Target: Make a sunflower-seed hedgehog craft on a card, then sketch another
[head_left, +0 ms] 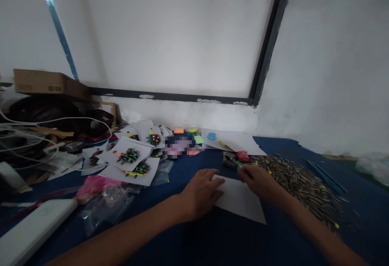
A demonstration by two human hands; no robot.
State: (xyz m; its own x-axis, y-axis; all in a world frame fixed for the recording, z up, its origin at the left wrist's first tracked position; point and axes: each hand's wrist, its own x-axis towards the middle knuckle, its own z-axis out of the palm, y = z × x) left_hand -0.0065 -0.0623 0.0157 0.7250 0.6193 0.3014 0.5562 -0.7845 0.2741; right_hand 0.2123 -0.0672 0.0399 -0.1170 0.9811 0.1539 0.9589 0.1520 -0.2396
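Note:
A sheet of white paper [240, 201] lies on the blue table in front of me. My left hand [202, 195] rests at its left edge, fingers apart, with the fingertips on the paper. Over the paper's far right corner, my right hand [253, 179] has its fingers closed on a thin, pen-like tool [235, 162] with a dark tip pointing left; its exact kind is unclear. Just past that hand sit a small dark container [228, 159] and a red lump [243, 156]. A large pile of small, brownish, elongated pieces [294, 181] spreads to the right.
Several paper sheets [121, 168] bearing clusters of dark pieces with coloured bits lie at left. Nearby are clear plastic bags [109, 205], a white device [36, 233] and tangled white cables [75, 119]. Blue tweezers-like strips [326, 176] lie right. A wall [182, 114] borders the back.

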